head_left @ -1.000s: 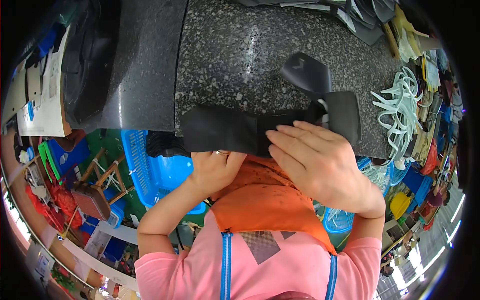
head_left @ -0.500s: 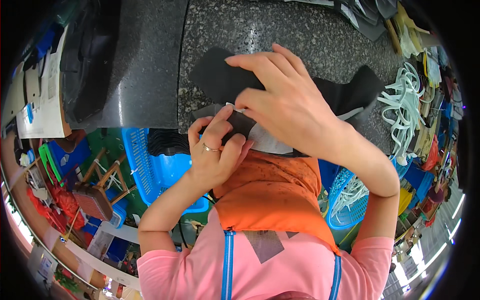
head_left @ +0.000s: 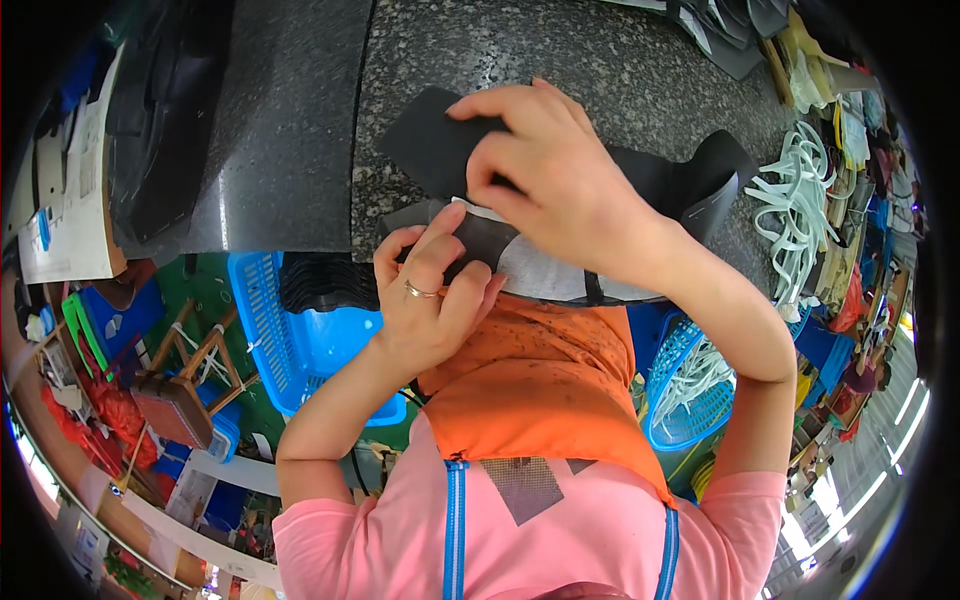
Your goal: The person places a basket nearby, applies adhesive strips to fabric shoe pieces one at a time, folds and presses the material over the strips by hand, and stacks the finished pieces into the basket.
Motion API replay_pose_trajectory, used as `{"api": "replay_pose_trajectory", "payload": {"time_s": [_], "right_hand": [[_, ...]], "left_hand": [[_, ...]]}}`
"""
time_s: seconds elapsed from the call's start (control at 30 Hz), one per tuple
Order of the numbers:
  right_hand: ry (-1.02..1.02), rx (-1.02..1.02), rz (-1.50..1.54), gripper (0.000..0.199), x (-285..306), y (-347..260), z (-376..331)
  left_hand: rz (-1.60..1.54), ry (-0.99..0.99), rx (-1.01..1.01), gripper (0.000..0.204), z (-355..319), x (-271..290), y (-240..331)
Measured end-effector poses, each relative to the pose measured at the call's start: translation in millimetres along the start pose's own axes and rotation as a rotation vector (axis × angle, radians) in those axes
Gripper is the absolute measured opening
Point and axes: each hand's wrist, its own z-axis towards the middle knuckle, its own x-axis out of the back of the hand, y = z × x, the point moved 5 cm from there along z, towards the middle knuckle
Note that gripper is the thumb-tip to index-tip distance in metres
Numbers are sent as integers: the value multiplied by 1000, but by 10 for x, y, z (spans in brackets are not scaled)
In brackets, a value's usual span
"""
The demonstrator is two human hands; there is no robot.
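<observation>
A black flat fabric piece [head_left: 430, 140] with a white-grey inner layer [head_left: 535, 270] lies at the near edge of the speckled granite table [head_left: 600, 60]. My right hand [head_left: 550, 185] presses down on its top, fingers curled over the upper edge. My left hand [head_left: 430, 300], with a ring on one finger, pinches the near edge of the piece between thumb and fingers. The piece's right end [head_left: 715, 180] curves out past my right wrist.
A blue slatted basket [head_left: 300, 340] holding dark pieces stands under the table at left; another blue basket [head_left: 690, 390] with pale green straps at right. Pale green straps [head_left: 800, 200] and stacked material lie on the table's right. A dark slab [head_left: 270, 130] adjoins at left.
The black piece has been shifted and partly unfolded. My right hand moved up and left onto its top; my left hand rose from below the edge and now pinches it.
</observation>
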Motion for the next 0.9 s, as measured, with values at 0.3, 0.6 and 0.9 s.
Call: {"api": "replay_pose_trajectory", "payload": {"time_s": [0.3,0.6,0.9], "right_hand": [[-825,12,181,19,110,-753,-982],[-28,-317,-136,43,356,2,-405],[45,147,-44,37,166,-410,-728]], "left_hand": [[-21,18,-40,36,10,-6,2],[69,-68,-21,35,14,-4,14],[-77,-116,251,46,53,189,-77]]}}
